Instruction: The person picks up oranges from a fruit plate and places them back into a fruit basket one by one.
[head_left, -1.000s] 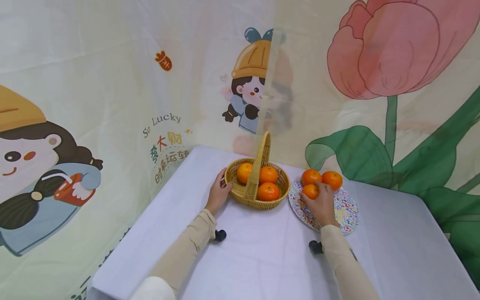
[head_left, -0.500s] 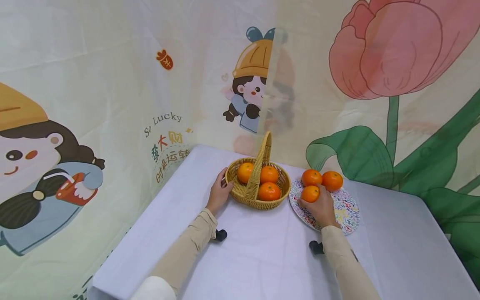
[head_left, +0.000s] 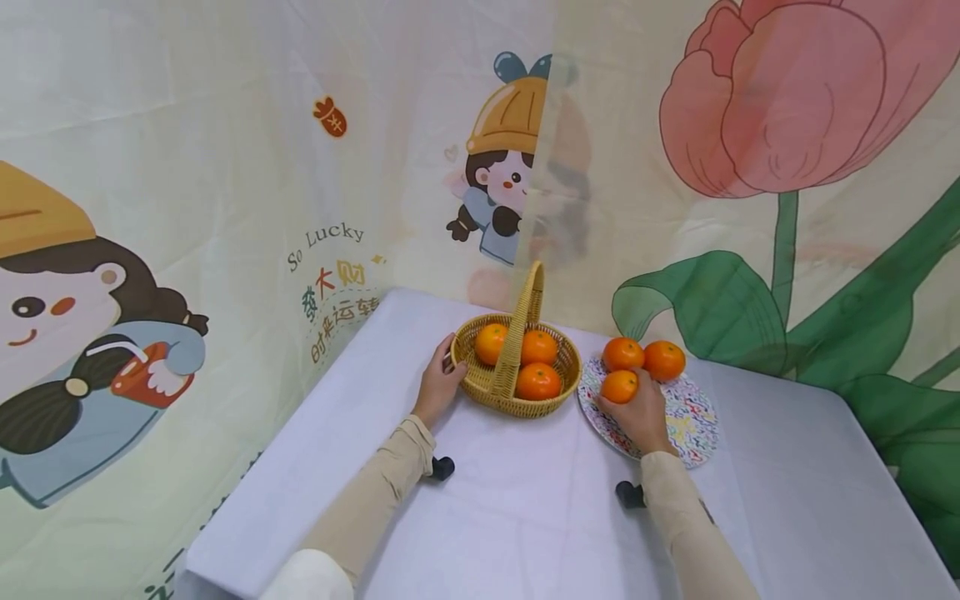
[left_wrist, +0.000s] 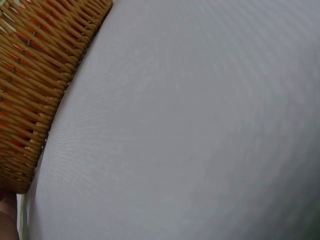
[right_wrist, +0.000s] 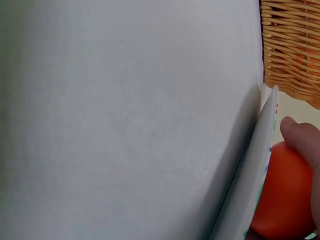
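Observation:
In the head view my left hand [head_left: 438, 387] grips the left rim of a wicker basket [head_left: 517, 407] with a tall arched handle. Three oranges lie in the basket, the nearest orange [head_left: 538, 382] at the front right. My right hand [head_left: 643, 412] holds another orange [head_left: 618, 386], low over a round patterned plate [head_left: 693, 429]. The right wrist view has my thumb [right_wrist: 301, 139] curled over this orange, close against the plate's surface. Whether it touches the plate I cannot tell. Most of the left hand is out of the left wrist view, beside the basket wall [left_wrist: 40, 90].
Two more oranges sit at the back of the plate, a left one [head_left: 622, 353] and a right one [head_left: 664, 361]. A white cloth covers the table [head_left: 517, 517]. Printed curtains [head_left: 405, 167] stand close behind its far edge.
My right fingers have shifted from over the front orange to its right and lower sides, so more of it shows. My left hand and the basket stay put.

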